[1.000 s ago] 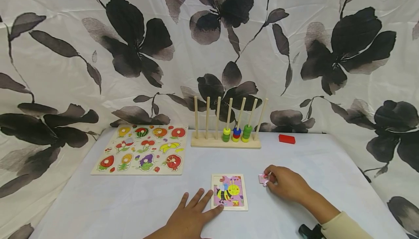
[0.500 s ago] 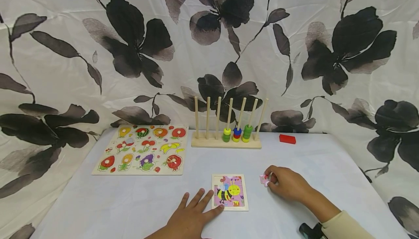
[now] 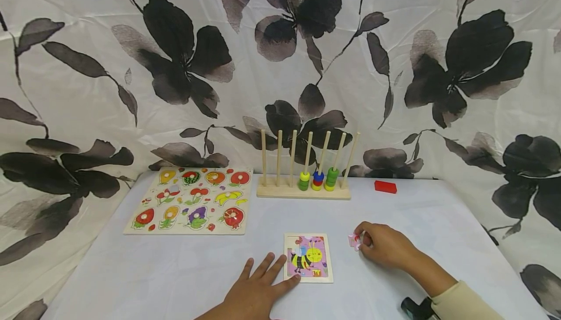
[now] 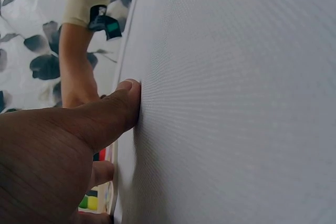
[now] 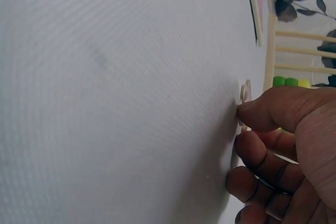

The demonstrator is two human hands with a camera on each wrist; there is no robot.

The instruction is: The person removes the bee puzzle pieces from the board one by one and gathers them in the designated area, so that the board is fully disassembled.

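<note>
1. Left hand point(image 3: 256, 291): fingers spread apart at left edge of bee puzzle board point(image 3: 313, 279). Board looks light, stiff; steady by its rim.
2. Right hand point(image 3: 387, 246): thumb and finger pinch pink puzzle piece point(image 3: 353, 242).
3. Piece: right of board, on or just above table point(image 3: 175, 271), can't tell. Probably light, rigid, smooth; grip opposite edges, spare the tabs.

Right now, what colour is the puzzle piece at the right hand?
The puzzle piece is mostly pink, seen best in the head view.
</note>
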